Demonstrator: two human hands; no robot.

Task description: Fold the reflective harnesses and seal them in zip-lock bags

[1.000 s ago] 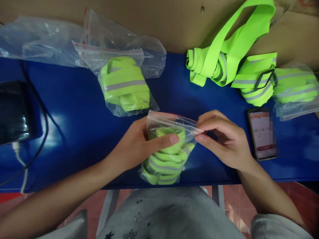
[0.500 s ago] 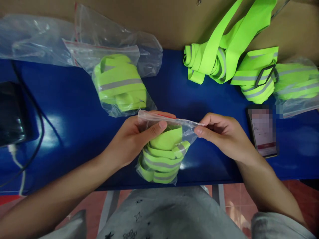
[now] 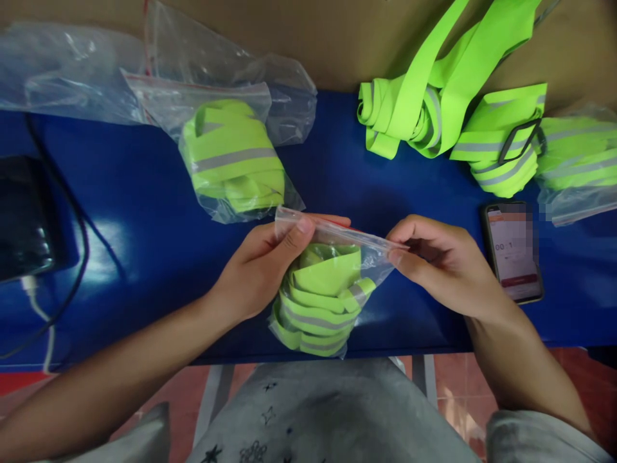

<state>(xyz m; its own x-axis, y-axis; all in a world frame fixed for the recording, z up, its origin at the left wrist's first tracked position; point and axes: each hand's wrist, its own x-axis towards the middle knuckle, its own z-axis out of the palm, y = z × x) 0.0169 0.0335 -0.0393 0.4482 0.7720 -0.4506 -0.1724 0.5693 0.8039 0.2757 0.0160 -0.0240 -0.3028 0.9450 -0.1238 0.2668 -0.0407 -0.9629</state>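
Two hands meet over one clear zip bag, and everything else on your blue table point(image 3: 144, 212) sits well apart from them. Largest first: the table runs left to right in front of you, with empty plastic bags point(image 3: 72, 71) along its far left edge and a heap of loose neon-green reflective straps point(image 3: 434, 103) at the far right. Nearer, just beyond your left thumb, lies a filled bag of folded straps point(image 3: 231, 161), close to the bag you hold, though you cannot tell whether they touch. A phone point(image 3: 513, 251) lies flat just beside your right hand, and a dark device with a cable point(image 3: 24, 218) rests at the left edge.

Your zip bag point(image 3: 328, 283) sits at the near edge of the table, directly between your hands, stuffed with a folded green reflective strap bundle point(image 3: 321, 299). Its mouth faces away from you, and the seal strip runs left to right, slightly lower at the right. Your left hand point(image 3: 260, 270) pinches the left end of that strip, thumb on top, fingers curled behind. Your right hand point(image 3: 443, 267) pinches the right corner between closed fingertips. Both hands are equally near; the long axis of the seal spans straight from one pinch to the other
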